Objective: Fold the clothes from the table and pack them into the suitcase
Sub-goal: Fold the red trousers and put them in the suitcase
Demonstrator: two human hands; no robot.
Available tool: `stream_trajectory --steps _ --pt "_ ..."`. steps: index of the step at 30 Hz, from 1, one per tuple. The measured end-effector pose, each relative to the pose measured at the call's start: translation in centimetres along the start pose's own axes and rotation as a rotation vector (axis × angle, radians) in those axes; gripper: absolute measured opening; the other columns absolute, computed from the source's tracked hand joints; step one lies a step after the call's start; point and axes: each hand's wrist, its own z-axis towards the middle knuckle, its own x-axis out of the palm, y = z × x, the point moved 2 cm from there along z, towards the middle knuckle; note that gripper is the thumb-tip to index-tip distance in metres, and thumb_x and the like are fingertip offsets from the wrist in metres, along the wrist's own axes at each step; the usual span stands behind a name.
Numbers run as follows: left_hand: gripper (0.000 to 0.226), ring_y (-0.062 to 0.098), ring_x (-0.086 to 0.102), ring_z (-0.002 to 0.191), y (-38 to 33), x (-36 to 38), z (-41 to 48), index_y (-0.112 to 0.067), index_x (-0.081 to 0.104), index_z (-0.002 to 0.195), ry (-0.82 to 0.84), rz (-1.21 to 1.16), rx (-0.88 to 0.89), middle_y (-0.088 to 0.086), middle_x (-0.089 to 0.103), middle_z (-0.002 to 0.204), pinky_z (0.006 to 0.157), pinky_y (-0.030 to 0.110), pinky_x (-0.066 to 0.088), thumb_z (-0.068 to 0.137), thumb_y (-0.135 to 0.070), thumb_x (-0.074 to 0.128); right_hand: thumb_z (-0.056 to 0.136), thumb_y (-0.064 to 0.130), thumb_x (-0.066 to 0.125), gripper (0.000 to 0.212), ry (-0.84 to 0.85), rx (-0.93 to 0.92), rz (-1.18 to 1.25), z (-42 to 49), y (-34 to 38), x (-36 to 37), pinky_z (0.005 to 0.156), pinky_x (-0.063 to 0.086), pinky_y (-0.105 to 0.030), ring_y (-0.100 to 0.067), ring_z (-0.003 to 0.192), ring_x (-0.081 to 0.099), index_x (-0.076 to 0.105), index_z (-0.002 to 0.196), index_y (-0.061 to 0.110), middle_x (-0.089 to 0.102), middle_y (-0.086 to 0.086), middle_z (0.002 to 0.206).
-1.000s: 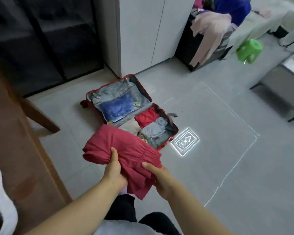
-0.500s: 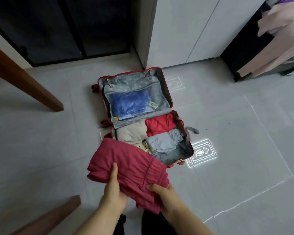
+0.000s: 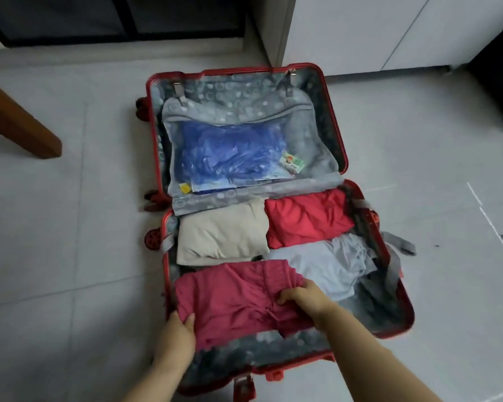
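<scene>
A red suitcase (image 3: pixel 407 311) lies open on the floor. Its near half holds a folded beige garment (image 3: pixel 221 233), a bright red garment (image 3: pixel 308 219) and a pale grey-blue garment (image 3: pixel 331 268). A folded dark pink garment (image 3: pixel 233 300) lies in the near left corner of that half. My left hand (image 3: pixel 179 335) grips its near left edge. My right hand (image 3: pixel 301 295) pinches its right edge, fingers curled into the fabric. The far half holds a blue item (image 3: pixel 230 158) behind a zipped mesh cover.
A brown wooden table leg (image 3: pixel 21 126) slants down at the left. White cabinet doors (image 3: pixel 360 30) stand behind the suitcase, with dark glass doors (image 3: pixel 114 15) to their left. A grey strap (image 3: pixel 398 245) hangs over the suitcase's right rim. Pale floor tiles (image 3: pixel 70 256) surround it.
I have come close over the suitcase. The dark pink garment, held in the air before, now lies inside the near half with both hands still on it.
</scene>
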Motion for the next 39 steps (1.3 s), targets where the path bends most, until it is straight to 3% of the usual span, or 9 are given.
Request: stream_trajectory --steps 7,12,15,18,23,26,29,33,39 --pt "0.034 0.035 0.061 0.093 0.0 1.6 3.1 -0.01 0.051 0.123 -0.273 0.384 0.536 0.015 0.057 0.113 0.07 0.042 0.054 0.096 -0.03 0.046 0.071 -0.004 0.073 0.036 0.017 -0.12 -0.118 11.0 -3.7 1.7 0.079 0.057 -0.041 -0.025 0.079 0.068 0.062 0.103 0.007 0.07 -0.011 0.092" --pt "0.067 0.035 0.046 0.125 0.1 5.8 5.2 -0.024 0.027 0.146 -0.117 0.693 0.626 0.008 0.046 0.14 0.1 0.053 0.036 0.094 -0.06 0.004 0.081 0.023 0.073 0.047 -0.051 -0.156 -0.518 10.0 -3.0 1.5 0.088 0.049 -0.034 -0.025 0.103 0.062 0.052 0.12 0.007 0.062 -0.007 0.115" --pt "0.082 0.04 0.01 0.141 1.9 8.6 6.6 -0.029 0.013 0.15 0.01 0.816 0.64 0.01 0.016 0.156 0.108 0.054 0.005 0.084 -0.075 0.003 0.074 0.047 0.073 0.07 -0.484 -0.537 -1.143 8.2 -2.1 1.9 0.08 0.045 -0.036 -0.027 0.107 0.056 0.042 0.125 0.011 0.053 -0.005 0.122" --pt "0.084 0.036 -0.006 0.144 2.3 9.4 7.3 -0.03 0.01 0.15 0.094 0.814 0.678 0.009 0.001 0.158 0.109 0.054 -0.001 0.081 -0.078 0.001 0.067 0.059 0.066 0.089 -0.418 -0.909 -1.465 8.9 -4.2 2.6 0.102 0.028 -0.043 -0.029 0.12 0.042 0.034 0.144 0.025 0.055 -0.008 0.133" --pt "0.106 0.036 -0.006 0.144 1.6 10.0 9.3 -0.033 0.002 0.15 0.149 0.845 0.665 0.01 -0.001 0.158 0.11 0.052 -0.01 0.063 -0.084 0.036 0.096 0.057 0.01 0.063 -0.187 -0.672 -1.614 12.6 -7.7 2.1 0.11 0.012 -0.045 -0.033 0.126 0.05 0.006 0.151 0.027 0.047 -0.008 0.143" --pt "0.104 0.033 -0.02 0.141 0.6 9.6 10.2 -0.041 -0.039 0.131 0.106 0.853 0.607 0.01 -0.03 0.151 0.1 0.051 -0.029 0.077 -0.074 0.044 0.09 0.059 0.012 0.068 -0.132 -0.513 -1.646 13.7 -6.9 3.2 0.113 0.019 -0.048 -0.036 0.126 0.049 0.021 0.149 0.028 0.038 -0.009 0.146" --pt "0.086 0.032 -0.029 0.138 -1.4 8.6 9.6 -0.038 -0.037 0.13 0.393 0.939 0.428 0.002 -0.044 0.14 0.107 0.056 -0.018 0.092 -0.059 0.036 0.083 0.062 -0.001 0.072 -0.109 -0.485 -1.768 13.1 -5.1 3.6 0.111 -0.013 -0.046 -0.034 0.145 -0.002 -0.005 0.149 0.033 -0.019 -0.005 0.152" --pt "0.089 0.03 -0.016 0.143 -3.6 2.8 4.3 -0.033 -0.019 0.146 0.42 0.898 0.41 0.008 -0.018 0.156 0.111 0.052 -0.013 0.093 -0.03 0.053 0.099 0.05 0.028 0.064 -0.032 -0.33 -1.618 5.2 -2.3 5.4 0.113 -0.013 -0.048 -0.032 0.144 -0.015 -0.007 0.15 0.034 -0.014 -0.004 0.158" --pt "0.079 0.023 -0.005 0.146 -3.7 -11.0 -12.6 -0.027 -0.015 0.148 0.286 0.692 0.369 -0.001 -0.002 0.159 0.115 0.047 -0.007 0.095 -0.029 0.044 0.093 0.037 0.049 0.067 0.054 -0.201 -1.256 -15.1 0.9 8.4 0.113 0.016 -0.034 -0.027 0.141 0.021 0.013 0.149 0.031 0.019 -0.002 0.155"
